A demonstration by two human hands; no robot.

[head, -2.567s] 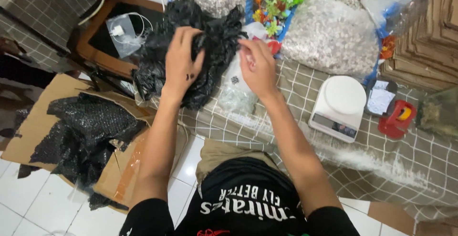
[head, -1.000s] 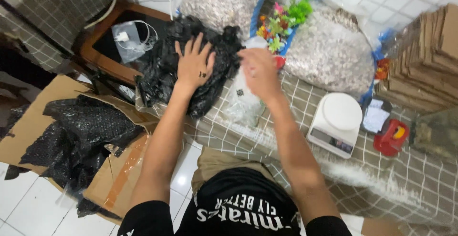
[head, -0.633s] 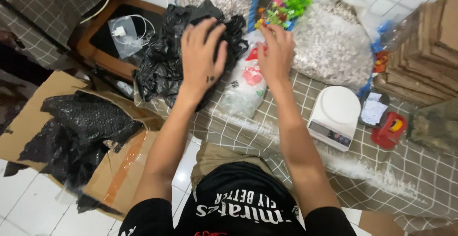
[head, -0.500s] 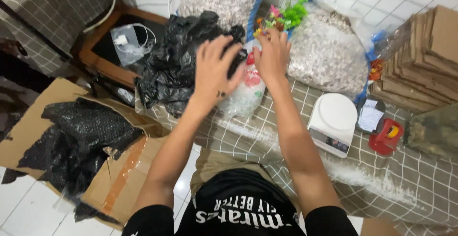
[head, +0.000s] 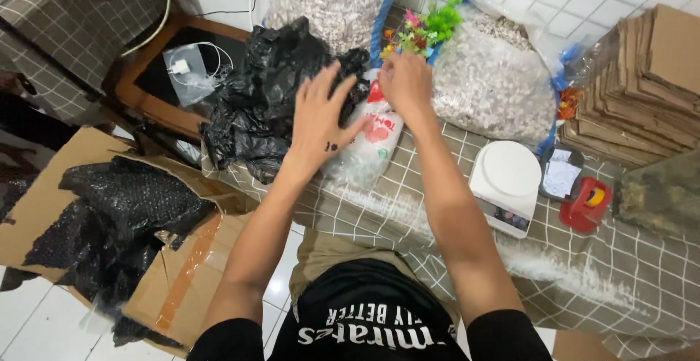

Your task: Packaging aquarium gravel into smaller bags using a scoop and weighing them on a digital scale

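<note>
A clear plastic bag with red print, filled with pale granules, lies on the checked tablecloth. My left hand rests with spread fingers on the bag's left side, next to a heap of black plastic bags. At the bag's top end, my right hand is closed around the neck of the bag, just below a bunch of small colourful plastic plants.
Two big clear sacks of pale gravel stand at the back. A white kitchen scale, a red tape dispenser and stacked brown cardboard sit to the right. On the floor at left, black bubble wrap lies on flattened cardboard.
My left hand has moved right, off the black bags and onto the printed bag. My right hand has gone up to the bag's top end.
</note>
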